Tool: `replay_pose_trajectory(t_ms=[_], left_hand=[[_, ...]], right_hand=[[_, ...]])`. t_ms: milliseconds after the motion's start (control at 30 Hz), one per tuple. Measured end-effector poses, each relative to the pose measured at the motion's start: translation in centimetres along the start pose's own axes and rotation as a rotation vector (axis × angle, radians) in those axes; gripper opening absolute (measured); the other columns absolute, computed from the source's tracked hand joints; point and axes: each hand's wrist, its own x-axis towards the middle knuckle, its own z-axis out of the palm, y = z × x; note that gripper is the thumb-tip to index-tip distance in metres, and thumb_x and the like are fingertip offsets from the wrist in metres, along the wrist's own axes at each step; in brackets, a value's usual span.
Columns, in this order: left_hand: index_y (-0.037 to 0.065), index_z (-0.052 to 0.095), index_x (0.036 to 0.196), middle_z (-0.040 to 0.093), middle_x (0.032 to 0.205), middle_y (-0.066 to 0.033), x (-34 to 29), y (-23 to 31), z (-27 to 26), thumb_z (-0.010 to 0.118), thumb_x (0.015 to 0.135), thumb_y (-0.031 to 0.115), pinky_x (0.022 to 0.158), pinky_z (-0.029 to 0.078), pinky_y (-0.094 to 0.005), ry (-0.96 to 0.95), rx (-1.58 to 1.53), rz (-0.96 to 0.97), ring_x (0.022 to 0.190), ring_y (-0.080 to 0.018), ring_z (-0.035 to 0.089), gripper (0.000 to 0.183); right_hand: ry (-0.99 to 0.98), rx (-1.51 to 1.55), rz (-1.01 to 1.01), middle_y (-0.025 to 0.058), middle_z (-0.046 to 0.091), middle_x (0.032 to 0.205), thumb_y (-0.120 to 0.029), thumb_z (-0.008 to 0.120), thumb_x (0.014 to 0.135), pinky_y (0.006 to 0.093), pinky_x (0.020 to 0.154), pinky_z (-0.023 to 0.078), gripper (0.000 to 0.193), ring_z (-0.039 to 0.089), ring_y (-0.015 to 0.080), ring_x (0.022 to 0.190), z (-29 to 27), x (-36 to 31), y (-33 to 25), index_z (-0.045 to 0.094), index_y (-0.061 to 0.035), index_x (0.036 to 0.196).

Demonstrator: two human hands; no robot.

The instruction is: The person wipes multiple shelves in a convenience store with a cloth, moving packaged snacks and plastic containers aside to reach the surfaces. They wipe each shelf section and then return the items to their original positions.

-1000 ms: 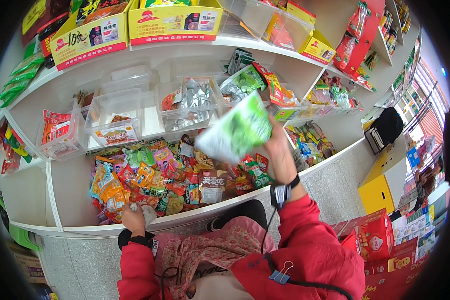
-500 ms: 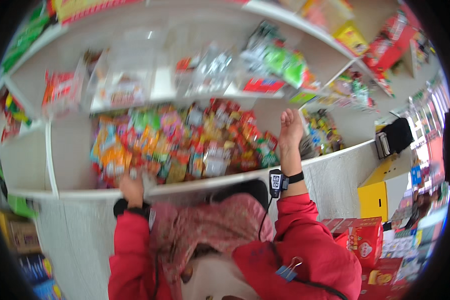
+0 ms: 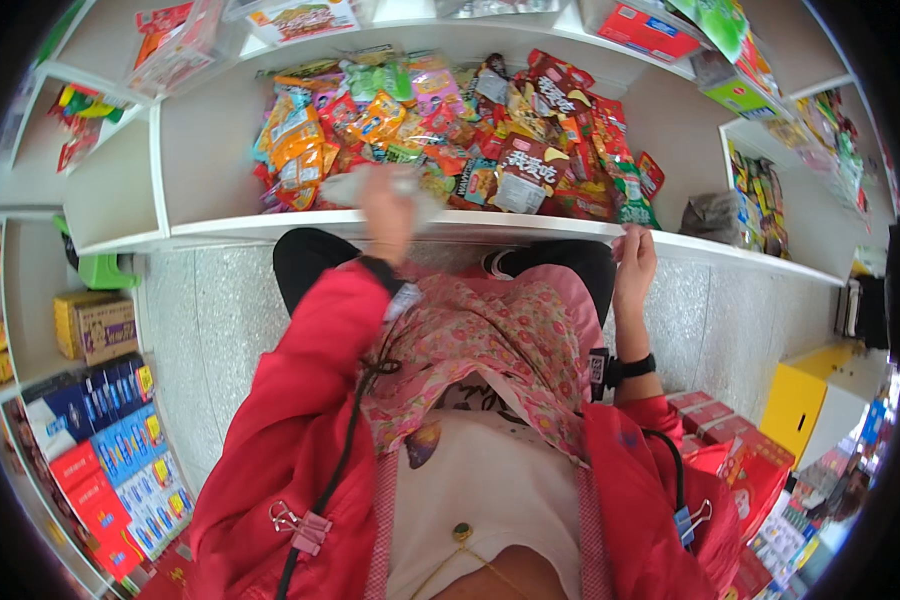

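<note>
My left hand, smeared by motion, is closed on a pale grey cloth-like thing at the front of the low shelf bay. Colourful snack packets lie heaped behind it, several of them orange and red. A dark red bag rests toward the right of the heap. My right hand is at the white front edge of the shelf, its fingers bent together, just below a green packet. Whether those fingers hold the edge or something small is hidden.
Clear plastic bins stand on the shelf above. A neighbouring bay at the right has a dark grey bundle. Red boxes and a yellow-and-white box stand on my right; stacked cartons are at my left.
The view has tilted down toward my body. My left hand has moved rightward along the shelf front with the cloth-like thing. My right hand has come down and back to the shelf edge.
</note>
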Motion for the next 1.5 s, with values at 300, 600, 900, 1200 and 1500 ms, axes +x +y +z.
replay_pose_trajectory(t_ms=[300, 600, 900, 1200, 1500], left_hand=[[0.004, 0.057, 0.094, 0.061, 0.091, -0.0089, -2.7, 19.2, 12.6, 0.065, 0.084, 0.02, 0.082, 0.046, -0.0346, -0.276, -1.086, -0.357, 0.092, -0.0206, 0.058, 0.021], [0.003, 0.043, 0.13, 0.054, 0.114, -0.0065, 2.2, 15.0, 0.0, 0.066, 0.084, 0.023, 0.099, 0.036, -0.0318, -0.373, -1.056, -0.086, 0.11, -0.018, 0.049, 0.055], [0.005, 0.055, 0.12, 0.063, 0.109, -0.0053, 2.8, -4.7, -19.7, 0.065, 0.086, 0.027, 0.088, 0.047, -0.0312, 0.2, -0.81, -0.546, 0.1, -0.015, 0.058, 0.042], [0.01, 0.059, 0.117, 0.047, 0.114, -0.0188, 4.4, -23.1, -25.4, 0.073, 0.065, 0.036, 0.083, 0.049, -0.044, 0.185, 0.73, -0.63, 0.1, -0.0367, 0.053, 0.06], [0.001, 0.05, 0.12, 0.042, 0.122, -0.0281, -1.0, -5.5, -9.9, 0.066, 0.067, 0.016, 0.081, 0.048, -0.0475, -0.341, 0.508, -0.45, 0.101, -0.0391, 0.051, 0.057]], right_hand=[[-0.243, -0.568, -0.721, 0.0171, 0.038, 0.139, -0.008, 0.064, 0.078, 0.0403, 0.106, 0.026, 0.067, 0.036, 0.0309, 0.128, -1.7, -0.1, -1.2, 0.033, -0.0014, 0.138], [-0.176, -0.201, -0.473, 0.0135, 0.051, 0.119, -0.004, 0.059, 0.076, 0.0371, 0.102, 0.031, 0.053, 0.048, 0.0262, 0.112, 7.1, -0.7, -6.6, 0.043, 0.0026, 0.126], [-0.633, -0.275, -0.547, 0.0114, 0.058, 0.112, -0.005, 0.053, 0.09, 0.0274, 0.079, 0.047, 0.028, 0.058, 0.0174, 0.095, 17.4, -2.2, -11.7, 0.055, 0.0018, 0.116], [-0.584, -0.255, -0.219, 0.0045, 0.059, 0.093, -0.014, 0.053, 0.094, 0.0236, 0.077, 0.045, 0.02, 0.057, 0.0109, 0.085, 13.2, -2.5, -5.7, 0.058, 0.0008, 0.107], [-0.553, -0.2, -0.193, 0.0046, 0.062, 0.086, -0.013, 0.056, 0.092, 0.022, 0.069, 0.044, 0.019, 0.057, 0.01, 0.079, 13.3, -2.4, -3.6, 0.059, -0.001, 0.106]])
